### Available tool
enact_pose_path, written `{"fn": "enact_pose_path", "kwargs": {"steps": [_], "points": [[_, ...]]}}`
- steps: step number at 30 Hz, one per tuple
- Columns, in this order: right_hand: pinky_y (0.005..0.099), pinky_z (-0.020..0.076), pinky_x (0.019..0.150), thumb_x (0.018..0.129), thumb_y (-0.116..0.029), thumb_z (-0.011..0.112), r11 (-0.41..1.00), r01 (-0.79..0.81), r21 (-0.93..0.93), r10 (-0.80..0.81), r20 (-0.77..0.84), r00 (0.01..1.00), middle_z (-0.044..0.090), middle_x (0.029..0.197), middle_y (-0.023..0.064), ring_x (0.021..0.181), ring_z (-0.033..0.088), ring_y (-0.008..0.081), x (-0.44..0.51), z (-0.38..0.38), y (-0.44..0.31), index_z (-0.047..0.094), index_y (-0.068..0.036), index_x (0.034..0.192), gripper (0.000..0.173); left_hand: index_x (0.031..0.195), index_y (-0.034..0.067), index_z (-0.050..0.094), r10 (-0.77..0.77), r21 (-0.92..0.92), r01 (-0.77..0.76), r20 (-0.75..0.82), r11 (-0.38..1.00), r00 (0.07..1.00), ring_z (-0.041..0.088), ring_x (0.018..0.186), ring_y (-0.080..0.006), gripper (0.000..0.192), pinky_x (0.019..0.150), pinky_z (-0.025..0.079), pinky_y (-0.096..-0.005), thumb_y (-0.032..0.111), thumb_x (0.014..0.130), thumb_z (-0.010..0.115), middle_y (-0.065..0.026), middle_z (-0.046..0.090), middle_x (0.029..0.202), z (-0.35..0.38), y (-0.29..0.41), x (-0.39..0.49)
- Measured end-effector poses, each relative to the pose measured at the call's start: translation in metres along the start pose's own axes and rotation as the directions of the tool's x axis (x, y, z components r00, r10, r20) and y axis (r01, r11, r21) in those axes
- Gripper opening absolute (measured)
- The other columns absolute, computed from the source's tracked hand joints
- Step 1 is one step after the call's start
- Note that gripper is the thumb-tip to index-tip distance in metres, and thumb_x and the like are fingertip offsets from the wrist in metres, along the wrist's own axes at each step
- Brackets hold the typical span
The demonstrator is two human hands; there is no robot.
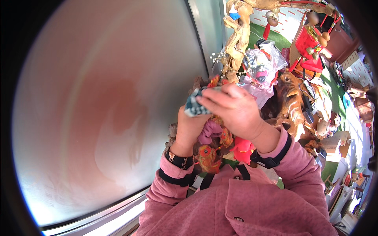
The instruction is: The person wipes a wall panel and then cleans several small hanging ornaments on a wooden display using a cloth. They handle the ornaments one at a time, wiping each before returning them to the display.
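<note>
My left hand (189, 125) is raised in front of my chest, close to the frosted glass panel, its fingers mostly hidden behind a checked cloth item (195, 103) in dark green and white. Over it lies my right hand (234, 109), fingers bent onto the cloth, slightly blurred. Both hands touch the cloth item. Just below them are a purple cloth piece (210, 131), a red and gold fish ornament (208, 157), a smaller fish ornament (226, 137) and a red plush figure (242, 149).
A large frosted glass panel (103, 103) fills the left side. Ahead rises a twisted driftwood branch (236, 50) with hanging gourds and red tassels. Plastic-wrapped items (262, 66) lie beside it. Carved wood (291, 100) stands to the right, with a cardboard box (333, 143) beyond.
</note>
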State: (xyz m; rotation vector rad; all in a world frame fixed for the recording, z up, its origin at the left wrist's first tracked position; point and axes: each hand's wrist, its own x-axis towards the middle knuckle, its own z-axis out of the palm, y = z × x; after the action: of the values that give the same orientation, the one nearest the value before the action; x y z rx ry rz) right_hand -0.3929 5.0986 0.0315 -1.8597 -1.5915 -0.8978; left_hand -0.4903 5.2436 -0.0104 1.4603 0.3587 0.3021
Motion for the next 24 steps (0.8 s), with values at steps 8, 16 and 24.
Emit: {"fn": "enact_pose_path", "kwargs": {"steps": [8, 16, 24], "points": [[0.0321, 0.05, 0.078, 0.075, -0.018, 0.059, 0.986, -0.154, -0.057, 0.156, 0.038, 0.987, 0.062, 0.113, -0.0035, 0.093, 0.054, 0.0191, 0.007, -0.002, 0.0, 0.07, -0.013, 0.11, 0.037, 0.102, -0.001, 0.069, 0.18, -0.042, -0.18, 0.008, 0.983, 0.984, 0.059, 0.081, -0.0069, 0.018, 0.071, 0.048, -0.0224, -0.002, 0.084, 0.068, 0.0023, 0.064, 0.092, 0.005, -0.004, 0.007], [0.0314, 0.0515, 0.078, 0.071, -0.002, 0.063, 0.904, -0.413, -0.112, 0.414, -0.008, 0.91, 0.065, 0.108, -0.002, 0.089, 0.056, 0.0224, -0.002, -0.007, 0.024, 0.072, -0.014, 0.11, 0.042, 0.119, -0.004, 0.063, 0.003, -0.154, -0.009, -0.035, 0.988, 0.999, 0.063, 0.088, -0.0093, 0.03, 0.078, 0.052, -0.0258, 0.001, 0.09, 0.066, -0.0063, 0.068, 0.103, 0.003, 0.0, 0.006], [0.0312, 0.0516, 0.076, 0.074, -0.009, 0.061, 0.982, -0.178, 0.069, 0.173, 0.064, 0.983, 0.062, 0.109, -0.0014, 0.087, 0.055, 0.0195, -0.033, 0.009, -0.01, 0.072, -0.011, 0.109, 0.037, 0.12, -0.002, 0.063, -0.149, -0.512, 0.171, 0.085, 0.842, 0.985, 0.066, 0.092, -0.0128, 0.025, 0.081, 0.053, -0.0258, 0.009, 0.097, 0.059, -0.0075, 0.069, 0.108, -0.002, 0.004, 0.016]]}}
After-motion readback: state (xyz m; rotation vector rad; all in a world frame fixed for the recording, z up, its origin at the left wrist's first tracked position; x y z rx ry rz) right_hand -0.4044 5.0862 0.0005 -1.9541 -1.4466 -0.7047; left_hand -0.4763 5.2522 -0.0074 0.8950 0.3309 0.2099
